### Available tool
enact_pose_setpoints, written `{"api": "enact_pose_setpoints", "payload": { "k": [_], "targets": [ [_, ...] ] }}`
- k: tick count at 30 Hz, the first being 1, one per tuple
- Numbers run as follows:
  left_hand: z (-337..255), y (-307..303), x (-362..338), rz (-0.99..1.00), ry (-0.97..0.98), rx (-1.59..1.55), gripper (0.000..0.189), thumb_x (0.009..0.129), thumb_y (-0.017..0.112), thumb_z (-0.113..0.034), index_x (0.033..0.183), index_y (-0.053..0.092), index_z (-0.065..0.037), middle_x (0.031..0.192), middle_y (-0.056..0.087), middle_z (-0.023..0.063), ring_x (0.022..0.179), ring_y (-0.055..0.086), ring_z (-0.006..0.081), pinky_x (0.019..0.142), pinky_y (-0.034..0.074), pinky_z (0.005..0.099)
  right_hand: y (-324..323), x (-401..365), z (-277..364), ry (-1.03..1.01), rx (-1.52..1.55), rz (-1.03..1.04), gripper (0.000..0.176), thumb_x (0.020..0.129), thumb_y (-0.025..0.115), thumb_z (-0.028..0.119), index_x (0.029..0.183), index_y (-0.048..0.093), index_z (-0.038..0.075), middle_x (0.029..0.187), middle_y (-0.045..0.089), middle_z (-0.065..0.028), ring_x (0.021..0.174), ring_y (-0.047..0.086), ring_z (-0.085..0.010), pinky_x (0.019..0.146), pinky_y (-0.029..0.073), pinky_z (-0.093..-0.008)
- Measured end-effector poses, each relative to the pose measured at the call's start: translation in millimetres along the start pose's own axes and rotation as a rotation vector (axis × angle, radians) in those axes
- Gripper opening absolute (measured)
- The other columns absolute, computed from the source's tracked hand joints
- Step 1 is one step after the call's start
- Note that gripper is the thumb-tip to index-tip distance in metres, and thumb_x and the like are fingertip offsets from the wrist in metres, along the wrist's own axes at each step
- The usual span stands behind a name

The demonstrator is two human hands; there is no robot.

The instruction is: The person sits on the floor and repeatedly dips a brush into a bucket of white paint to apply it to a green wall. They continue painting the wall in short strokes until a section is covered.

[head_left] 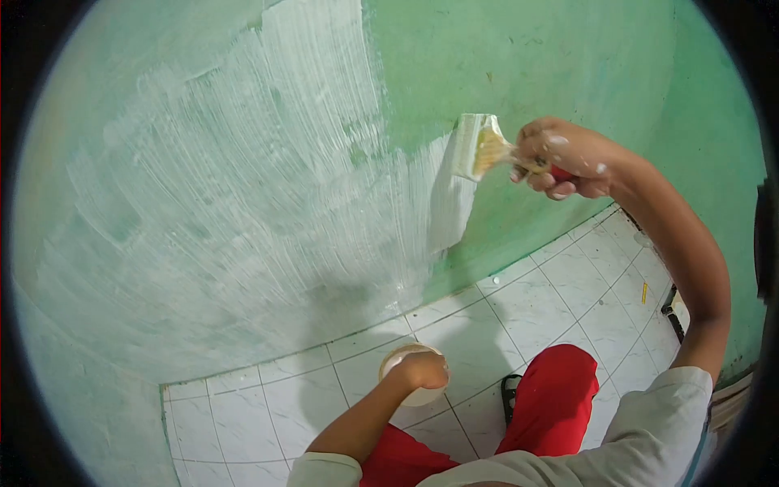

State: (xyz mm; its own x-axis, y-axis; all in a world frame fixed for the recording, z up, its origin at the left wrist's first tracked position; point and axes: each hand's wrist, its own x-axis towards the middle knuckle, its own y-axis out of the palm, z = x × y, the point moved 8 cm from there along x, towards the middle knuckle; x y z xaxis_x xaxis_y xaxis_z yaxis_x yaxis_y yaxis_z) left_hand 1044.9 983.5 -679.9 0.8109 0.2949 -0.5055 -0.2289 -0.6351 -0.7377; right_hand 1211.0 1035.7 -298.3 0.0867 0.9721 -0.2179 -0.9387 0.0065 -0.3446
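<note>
My right hand (560,158), flecked with white paint, is wrapped round the handle of a wide paintbrush (477,148). The brush's bristles are coated white and overlap the edge of the white paint (268,162) on the green wall (552,57). Streaky brush marks run through the painted area, with some green showing through. Low in front of me, my left hand (423,371) is closed over the rim of a round, pale paint bucket (391,361). The hand and forearm hide much of the bucket's inside.
White tiles (268,406) cover the floor up to the foot of the wall. A small yellow strip (645,293) lies on the tiles at the right. My red-trousered leg (556,398) and a dark sandal (510,395) are near the bucket. Another green wall (718,138) stands at the right.
</note>
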Motion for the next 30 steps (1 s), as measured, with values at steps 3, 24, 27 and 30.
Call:
{"api": "enact_pose_setpoints", "payload": {
  "k": [3, 24, 27, 30],
  "targets": [
    [-6, 9, 15, -0.052, 0.064, 0.018, 0.042, 0.093, 0.05, -0.033, 0.104, 0.072, 0.001, 0.11, 0.07, 0.0251, 0.102, 0.068, 0.0411, 0.089, 0.053, 0.0485, -14, -24, 15, -0.077, -0.245, -0.161, 0.02, 0.093, 0.058, 0.017, 0.102, 0.053, 0.0, 0.078, 0.052, -0.005, 0.052, 0.04, -0.009, 0.044, 0.03, -0.024],
    [-8, 14, -26, 0.023, 0.049, -0.027, 0.047, 0.096, 0.052, -0.038, 0.109, 0.07, 0.003, 0.115, 0.068, 0.0262, 0.105, 0.066, 0.0424, 0.092, 0.052, 0.0485, 78, 44, 71, -1.213, -0.526, -0.935, 0.031, 0.087, 0.065, 0.01, 0.116, 0.059, 0.005, 0.081, 0.06, -0.0181, 0.076, 0.061, -0.039, 0.069, 0.049, -0.0476],
    [3, 16, -26, -0.081, 0.039, -0.053, 0.046, 0.095, 0.053, -0.037, 0.109, 0.07, 0.003, 0.112, 0.069, 0.0253, 0.103, 0.067, 0.0421, 0.091, 0.052, 0.0489, 97, 49, 8, -1.145, -0.565, -0.951, 0.035, 0.086, 0.066, 0.008, 0.12, 0.059, 0.005, 0.083, 0.06, -0.0172, 0.076, 0.062, -0.0371, 0.066, 0.05, -0.0464],
    [11, 18, -25, -0.15, 0.049, -0.044, 0.042, 0.093, 0.054, -0.035, 0.106, 0.071, 0.002, 0.109, 0.07, 0.0247, 0.1, 0.068, 0.0415, 0.088, 0.053, 0.0494, 109, 46, -48, -0.993, -0.589, -0.875, 0.036, 0.086, 0.066, 0.008, 0.121, 0.058, 0.004, 0.082, 0.059, -0.0171, 0.076, 0.061, -0.0369, 0.065, 0.05, -0.0459]
  ]
}}
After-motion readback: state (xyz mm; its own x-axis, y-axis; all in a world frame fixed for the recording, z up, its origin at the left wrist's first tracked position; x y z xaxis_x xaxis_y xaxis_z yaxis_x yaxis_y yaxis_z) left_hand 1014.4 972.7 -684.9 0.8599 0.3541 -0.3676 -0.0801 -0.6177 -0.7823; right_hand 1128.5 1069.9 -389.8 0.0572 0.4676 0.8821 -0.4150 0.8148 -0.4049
